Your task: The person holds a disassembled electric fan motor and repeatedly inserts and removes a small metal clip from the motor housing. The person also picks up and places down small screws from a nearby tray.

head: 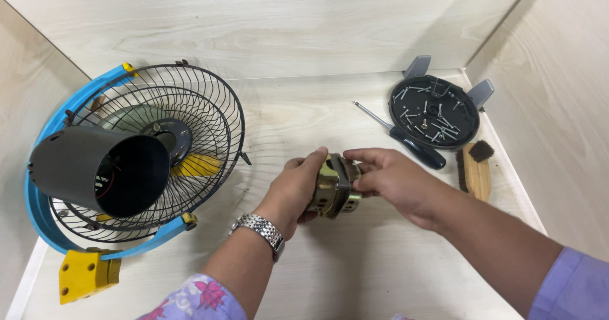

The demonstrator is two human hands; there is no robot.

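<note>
Motor (334, 185), brass-coloured metal, sat at table centre, raised off the surface and clasped from both sides. Left hand (293, 192), wearing a steel wristwatch (261, 230), closed round its left end; right hand (394, 182) closed round its right end, fingertips on the casing. Wire fan guard (184, 136) with blue ring stood at nine o'clock, a dark grey housing (95, 171) in front of it. Black plate (434, 112) holding loose screws lay at two o'clock, with a screwdriver (406, 139) just beside it and a wooden brush (476, 171) below.
</note>
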